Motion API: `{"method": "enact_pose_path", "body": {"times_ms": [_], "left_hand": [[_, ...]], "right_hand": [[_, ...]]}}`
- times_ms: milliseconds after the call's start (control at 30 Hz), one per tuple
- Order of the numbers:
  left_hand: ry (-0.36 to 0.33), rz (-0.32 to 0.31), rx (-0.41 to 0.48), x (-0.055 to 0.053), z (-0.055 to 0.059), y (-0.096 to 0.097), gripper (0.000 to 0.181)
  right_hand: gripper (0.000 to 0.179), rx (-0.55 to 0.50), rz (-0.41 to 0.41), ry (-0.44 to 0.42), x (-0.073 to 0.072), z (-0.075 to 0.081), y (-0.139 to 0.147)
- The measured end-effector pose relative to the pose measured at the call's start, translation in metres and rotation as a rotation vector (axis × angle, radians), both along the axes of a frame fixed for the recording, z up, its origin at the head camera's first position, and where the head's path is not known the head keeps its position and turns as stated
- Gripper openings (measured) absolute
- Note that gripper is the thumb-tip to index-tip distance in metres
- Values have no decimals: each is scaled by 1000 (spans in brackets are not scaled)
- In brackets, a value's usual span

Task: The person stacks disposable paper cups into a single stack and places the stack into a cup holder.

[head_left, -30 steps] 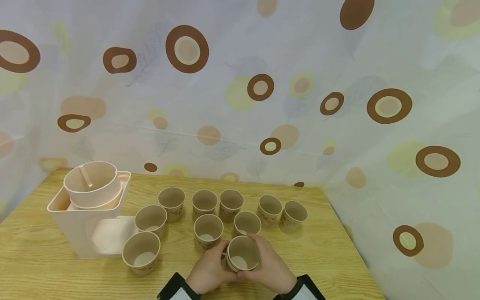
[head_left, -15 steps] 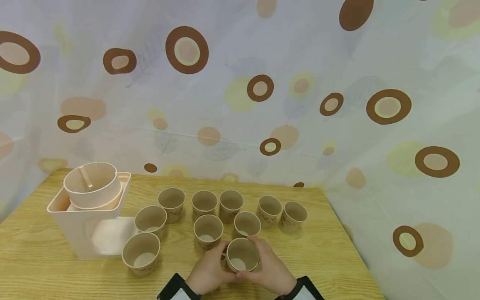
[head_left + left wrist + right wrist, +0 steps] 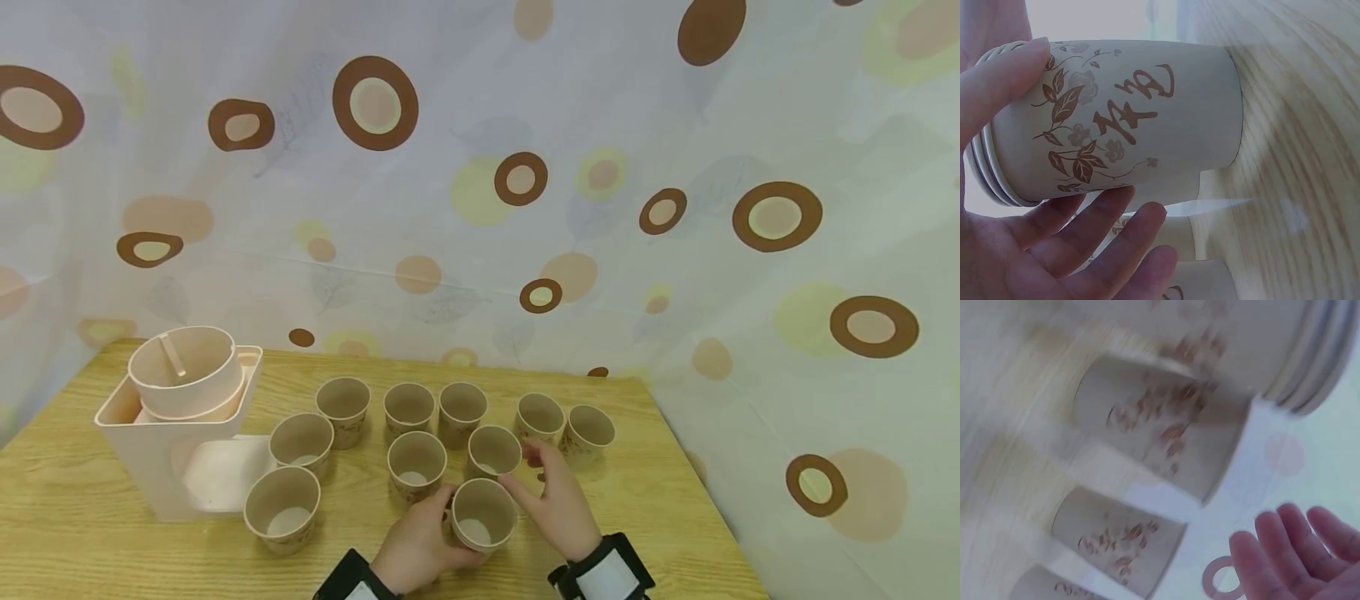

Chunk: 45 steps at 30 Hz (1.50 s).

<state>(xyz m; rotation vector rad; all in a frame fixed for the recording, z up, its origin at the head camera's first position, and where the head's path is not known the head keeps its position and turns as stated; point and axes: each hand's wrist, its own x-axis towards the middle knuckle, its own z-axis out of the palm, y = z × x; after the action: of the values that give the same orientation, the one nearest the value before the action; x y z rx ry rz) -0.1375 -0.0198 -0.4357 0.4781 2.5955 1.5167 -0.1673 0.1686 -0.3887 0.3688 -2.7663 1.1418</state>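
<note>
My left hand (image 3: 422, 540) grips a stack of nested paper cups (image 3: 483, 518) near the table's front edge. In the left wrist view, the thumb lies at the rims of the cup stack (image 3: 1166, 112), and the fingers reach along its other side. Brown flowers and characters decorate the outer cup. Off the stack's right side, my right hand (image 3: 557, 504) holds nothing, its fingers extended beside a single paper cup (image 3: 495, 450) behind the stack. In the right wrist view, the right hand (image 3: 1297, 562) is apart from the standing cup (image 3: 1154, 428).
Several more paper cups stand upright and apart, among them a back-row cup (image 3: 462, 408), a far-right cup (image 3: 588, 429) and a front-left cup (image 3: 282, 504). A pale plastic bin (image 3: 150, 458) at the left bears a round tub (image 3: 183, 387). Behind the wooden table (image 3: 660, 517) hangs a patterned cloth.
My right hand has let go of the cup stack and moved up and right, toward the cup behind. The left hand stays on the stack.
</note>
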Motion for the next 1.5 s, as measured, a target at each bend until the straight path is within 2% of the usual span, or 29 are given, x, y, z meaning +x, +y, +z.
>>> {"method": "enact_pose_path", "body": {"times_ms": [100,300,433,633,967,1200,1300,1500], "left_hand": [[3,1,-25,1,1,-2,73],[-11,-15,-97,2,2,-7,70],[7,-16,-116,2,3,-8,66],[11,-25,-113,2,5,-8,63],[-6,1,-107,3,7,-6,65],[-24,25,-86,3,6,-4,71],[-4,40,-76,2,4,-2,70],[85,88,-91,1,-1,6,64]], "right_hand": [[57,42,-5,45,-14,-7,-1],[75,94,7,-5,-32,-26,-2],[84,110,-2,-14,-38,-35,-4],[82,113,-20,-25,-39,-41,-4],[80,24,-54,-66,-21,-20,13],[82,19,-84,-53,-11,5,24],[83,5,-84,-42,-6,16,27],[81,-45,-75,-26,3,35,29]]}}
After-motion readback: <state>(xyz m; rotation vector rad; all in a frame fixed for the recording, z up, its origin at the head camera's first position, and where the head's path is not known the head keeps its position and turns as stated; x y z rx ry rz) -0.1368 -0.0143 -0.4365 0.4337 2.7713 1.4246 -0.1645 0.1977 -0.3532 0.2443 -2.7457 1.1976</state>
